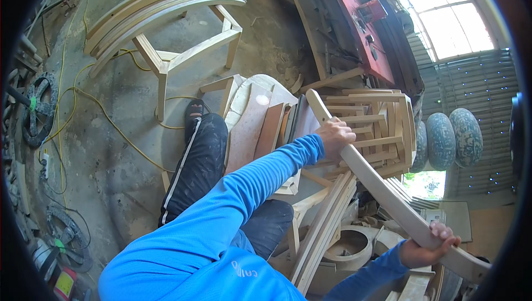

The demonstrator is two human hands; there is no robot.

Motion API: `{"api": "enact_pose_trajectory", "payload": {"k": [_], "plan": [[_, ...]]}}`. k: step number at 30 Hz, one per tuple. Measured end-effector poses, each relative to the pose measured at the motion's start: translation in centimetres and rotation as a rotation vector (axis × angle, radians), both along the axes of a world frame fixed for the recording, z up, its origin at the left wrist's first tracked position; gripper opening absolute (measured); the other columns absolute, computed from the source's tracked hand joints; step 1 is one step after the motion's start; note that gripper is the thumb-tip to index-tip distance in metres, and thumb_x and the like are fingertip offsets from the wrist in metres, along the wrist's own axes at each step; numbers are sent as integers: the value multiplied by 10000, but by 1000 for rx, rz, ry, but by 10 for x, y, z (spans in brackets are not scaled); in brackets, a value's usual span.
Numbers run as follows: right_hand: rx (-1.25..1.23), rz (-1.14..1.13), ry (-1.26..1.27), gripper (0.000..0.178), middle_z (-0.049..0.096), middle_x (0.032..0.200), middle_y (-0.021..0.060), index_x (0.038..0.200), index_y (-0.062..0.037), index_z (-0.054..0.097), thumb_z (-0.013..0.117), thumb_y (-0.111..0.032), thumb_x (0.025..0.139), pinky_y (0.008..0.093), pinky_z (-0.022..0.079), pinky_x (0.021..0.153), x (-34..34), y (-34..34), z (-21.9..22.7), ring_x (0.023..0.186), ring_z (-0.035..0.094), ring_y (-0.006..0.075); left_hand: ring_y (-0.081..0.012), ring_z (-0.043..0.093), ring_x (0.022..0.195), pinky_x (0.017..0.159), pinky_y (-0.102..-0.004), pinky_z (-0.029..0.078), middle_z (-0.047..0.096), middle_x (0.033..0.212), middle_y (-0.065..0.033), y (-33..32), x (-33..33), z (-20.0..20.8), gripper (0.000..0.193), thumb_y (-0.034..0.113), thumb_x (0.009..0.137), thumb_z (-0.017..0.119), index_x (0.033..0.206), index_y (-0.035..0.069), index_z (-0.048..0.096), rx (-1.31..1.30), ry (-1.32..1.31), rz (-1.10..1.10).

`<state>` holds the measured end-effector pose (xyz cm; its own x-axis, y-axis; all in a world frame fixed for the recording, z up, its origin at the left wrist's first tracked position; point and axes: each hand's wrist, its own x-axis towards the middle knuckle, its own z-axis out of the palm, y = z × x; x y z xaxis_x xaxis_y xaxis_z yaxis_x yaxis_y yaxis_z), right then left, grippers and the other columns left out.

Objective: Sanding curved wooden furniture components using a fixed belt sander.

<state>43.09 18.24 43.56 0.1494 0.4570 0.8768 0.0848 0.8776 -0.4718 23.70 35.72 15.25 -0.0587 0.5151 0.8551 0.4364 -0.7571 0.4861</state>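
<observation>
A long, gently curved wooden slat (382,191) runs slantwise from the middle of the head view toward the lower right. My left hand (335,139) is closed round it near its upper end. Farther down, toward the other end, my right hand (429,246) grips the same slat with the fingers wrapped over its edge. Beneath and beside my left hand stands a stack of wooden frames (382,129). Curved boards (252,123) and a sanding belt or dark strip, which I cannot make out exactly, lie left of the slat.
A wooden frame stand (194,51) holding curved slats (166,1) is at upper left. Yellow cord (105,112) trails over the floor. More curved slats (324,229) lean below, beside a round wooden form (346,245). A red bench (360,29) and large grey-blue rolls (465,137) are at right.
</observation>
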Motion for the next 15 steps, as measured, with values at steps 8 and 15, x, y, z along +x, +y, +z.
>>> {"api": "enact_pose_trajectory", "payload": {"k": [8,15], "plan": [[-210,151,-138,150,501,875,27,1075,-77,531,610,-204,1056,306,449,776,0,71,101,785,500,144,-307,698,891,860,-471,502,708,868,-89,-14,-4,43,351,353,673,860,873,129,678,-234,-43,92],[-379,200,-272,181,496,918,15,1055,-76,514,627,-218,1054,293,439,796,28,121,185,820,491,126,-320,699,870,772,-470,514,705,857,-104,-49,6,67,365,398,696,838,846,123,651,-337,-152,52]]}}
